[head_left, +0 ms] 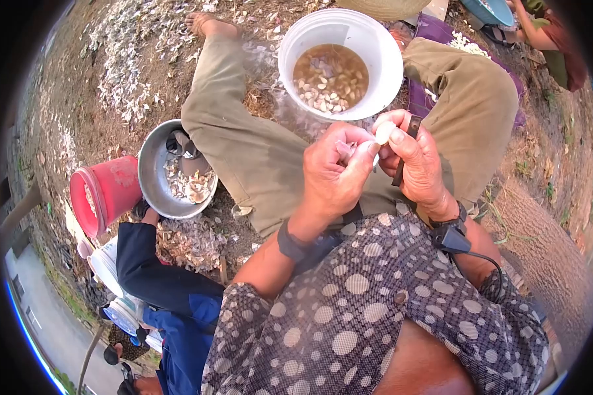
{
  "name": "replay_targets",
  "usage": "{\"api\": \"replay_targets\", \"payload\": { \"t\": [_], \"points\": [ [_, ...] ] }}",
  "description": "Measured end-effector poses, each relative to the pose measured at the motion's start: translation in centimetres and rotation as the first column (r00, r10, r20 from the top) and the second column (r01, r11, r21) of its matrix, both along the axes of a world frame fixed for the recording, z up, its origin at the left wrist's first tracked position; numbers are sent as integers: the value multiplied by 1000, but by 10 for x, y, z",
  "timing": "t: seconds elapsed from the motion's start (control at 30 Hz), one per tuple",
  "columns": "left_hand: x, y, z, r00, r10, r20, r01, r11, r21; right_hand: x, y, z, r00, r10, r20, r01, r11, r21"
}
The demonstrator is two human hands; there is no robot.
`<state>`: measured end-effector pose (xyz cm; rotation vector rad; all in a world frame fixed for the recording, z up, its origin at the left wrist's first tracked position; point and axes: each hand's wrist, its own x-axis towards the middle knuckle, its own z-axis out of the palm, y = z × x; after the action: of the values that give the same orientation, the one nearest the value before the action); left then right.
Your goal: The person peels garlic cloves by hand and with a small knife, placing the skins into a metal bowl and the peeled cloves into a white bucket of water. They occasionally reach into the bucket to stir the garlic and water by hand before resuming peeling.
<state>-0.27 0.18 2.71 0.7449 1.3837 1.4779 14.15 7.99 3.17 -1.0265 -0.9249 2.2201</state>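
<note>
My left hand point(339, 168) is closed, with pale pinkish skin pieces between its fingers. My right hand point(418, 164) pinches a white peeled clove point(385, 133) between thumb and fingers, and a dark-handled knife point(406, 150) lies across its fingers. Both hands are close together above my lap, their fingertips nearly meeting at the clove. Just beyond them stands a white bucket point(385, 69) holding brownish water and several pale cloves point(326, 100).
A metal bowl point(153, 155) with peelings and a red bucket point(115, 191) stand at the left. A person in blue point(191, 336) sits at lower left, another person point(553, 39) at upper right. Purple cloth point(435, 29) bears white cloves. Peelings litter the ground.
</note>
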Motion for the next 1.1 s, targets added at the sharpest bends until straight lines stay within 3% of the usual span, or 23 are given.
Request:
{"api": "replay_targets", "payload": {
  "t": [0.17, 0.2, 0.27, 0.33, 0.4, 0.47, 0.6, 0.73, 0.83, 0.9, 1.03, 1.1],
  "points": [
    [0, -5, 6, 965, -42, 258, 34, 999, 34, 4, -5, 6, 999, 38, 39, -36, 998, -50],
    [-1, -4, 8, 946, -49, 322, 40, 999, 35, 2, -7, 10, 998, 8, 66, -10, 1000, 28],
    [-3, -6, 1, 976, -49, 211, 42, 998, 36, -4, -12, 19, 992, -59, 112, 37, 982, 187],
    [-4, -6, 0, 994, -48, 97, 42, 997, 62, -2, -19, 7, 983, -139, 121, 65, 877, 477],
    [-5, -4, 3, 999, -38, -22, 40, 993, 109, 2, -21, 6, 981, -118, 155, 5, 810, 587],
    [-8, -4, -1, 985, -64, -161, 94, 978, 188, 14, -18, 16, 973, -2, 232, -127, 832, 540],
    [-7, -1, -2, 962, -94, -256, 169, 943, 288, 18, -7, 16, 986, 168, -10, -157, 938, 310],
    [-8, -2, 1, 971, -155, -182, 204, 935, 289, 26, 3, 15, 957, 289, -6, -278, 927, 252],
    [-2, -1, 0, 987, -147, -57, 157, 945, 285, 19, 5, 26, 962, 274, -10, -270, 953, 134],
    [1, -2, -3, 990, -135, -32, 139, 957, 253, 17, 1, 26, 967, 231, 106, -243, 963, 118],
    [-7, -4, -12, 928, -208, -309, 275, 943, 189, 24, 7, 25, 939, 299, 172, -310, 950, 44],
    [-7, 0, -8, 878, -220, -424, 319, 931, 176, 22, 4, 31, 941, 251, 226, -272, 960, 67]
  ]
}}
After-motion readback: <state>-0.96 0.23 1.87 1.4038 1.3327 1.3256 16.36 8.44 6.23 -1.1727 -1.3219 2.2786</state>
